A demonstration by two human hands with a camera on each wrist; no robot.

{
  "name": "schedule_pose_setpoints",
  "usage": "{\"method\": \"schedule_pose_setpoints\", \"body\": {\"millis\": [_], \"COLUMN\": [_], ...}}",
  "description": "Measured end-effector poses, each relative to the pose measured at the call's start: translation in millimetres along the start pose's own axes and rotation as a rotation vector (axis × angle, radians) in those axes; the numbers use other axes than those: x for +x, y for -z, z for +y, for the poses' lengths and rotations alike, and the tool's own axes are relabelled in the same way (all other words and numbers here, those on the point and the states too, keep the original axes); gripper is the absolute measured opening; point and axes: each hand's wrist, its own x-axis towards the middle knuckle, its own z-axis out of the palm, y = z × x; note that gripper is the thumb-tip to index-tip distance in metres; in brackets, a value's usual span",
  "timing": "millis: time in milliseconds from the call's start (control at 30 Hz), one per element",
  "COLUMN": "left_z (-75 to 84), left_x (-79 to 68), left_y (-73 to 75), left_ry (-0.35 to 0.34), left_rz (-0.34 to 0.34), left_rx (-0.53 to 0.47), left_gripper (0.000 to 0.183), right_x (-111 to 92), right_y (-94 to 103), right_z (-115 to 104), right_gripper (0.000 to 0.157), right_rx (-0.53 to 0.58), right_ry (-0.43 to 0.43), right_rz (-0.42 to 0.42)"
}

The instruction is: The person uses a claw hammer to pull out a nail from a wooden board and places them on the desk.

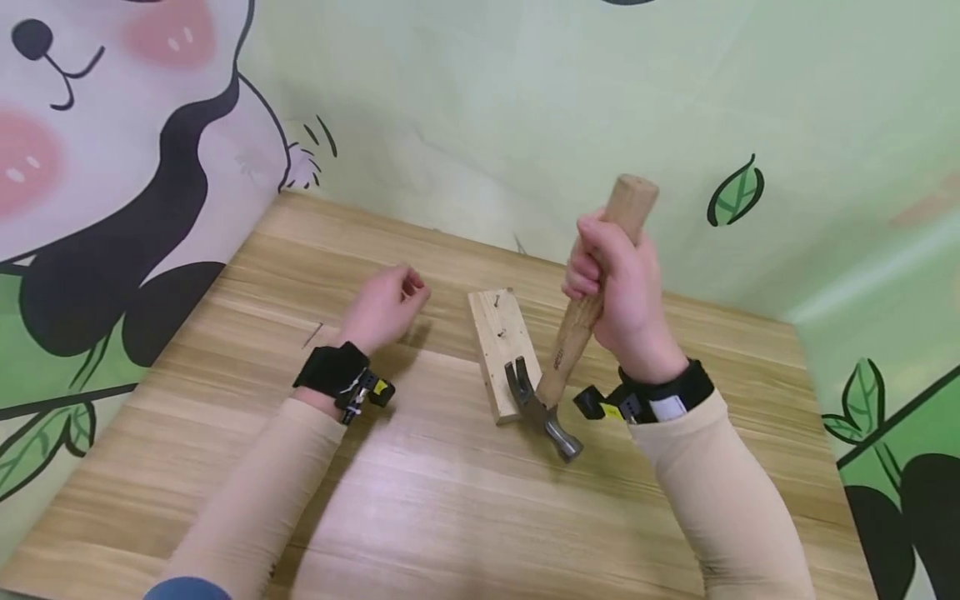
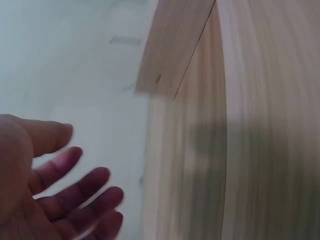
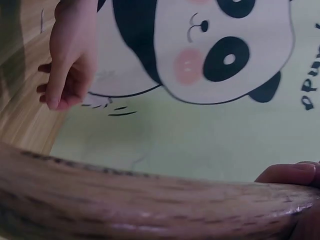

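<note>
While my right hand (image 1: 624,287) is gripping the hammer (image 1: 576,343), its head over the near end of the block (image 1: 495,357) on the surface (image 1: 427,500), my relaxed left hand (image 1: 384,310) is bracing nothing, so uneven force could be tipping the block or bending its nails (image 1: 502,333).

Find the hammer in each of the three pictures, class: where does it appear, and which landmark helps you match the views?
Head view: the hammer is right of centre, gripped in the right hand.
Left wrist view: not in it.
Right wrist view: its wooden handle crosses the bottom.
Shared landmark: the left hand, visible in all three pictures.
</note>
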Motion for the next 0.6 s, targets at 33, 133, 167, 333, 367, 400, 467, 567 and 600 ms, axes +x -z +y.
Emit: {"method": "schedule_pose_setpoints", "body": {"millis": [33, 133, 167, 333, 367, 400, 467, 567, 600], "left_z": [5.6, 14.2, 15.4, 16.9, 17.5, 18.3, 18.6, 20.1, 20.7], "left_x": [6.4, 27.3, 34.5, 61.0, 64.2, 66.4, 70.7, 74.9, 75.9], "left_y": [-6.5, -27.1, -34.0, -57.8, -60.4, -62.5, -67.1, -73.0, -74.9], "left_ry": [-0.012, -0.067, -0.079, -0.071, -0.062, -0.056, -0.047, -0.055, -0.059], "left_rz": [-0.018, -0.061, -0.07, -0.066, -0.064, -0.068, -0.083, -0.118, -0.13], "left_rx": [0.011, 0.051, 0.067, 0.136, 0.143, 0.148, 0.167, 0.202, 0.216], "left_gripper": [0.027, 0.026, 0.024, 0.019, 0.02, 0.02, 0.023, 0.026, 0.027], "right_x": [8, 31, 37, 65, 69, 73, 80, 89, 91], "right_y": [-2.6, -8.2, -9.6, -17.3, -18.9, -20.4, -23.5, -26.4, -27.1], "right_z": [2, 8, 10, 24, 26, 29, 34, 40, 41], "right_gripper": [0.033, 0.039, 0.04, 0.038, 0.038, 0.039, 0.041, 0.043, 0.044], "right_rx": [-0.032, -0.097, -0.113, -0.159, -0.173, -0.184, -0.213, -0.254, -0.262], "right_ry": [-0.033, -0.111, -0.132, -0.212, -0.22, -0.228, -0.242, -0.264, -0.272], "right_rz": [0.0, 0.002, 0.008, 0.014, 0.011, 0.005, -0.005, -0.023, -0.025]}}
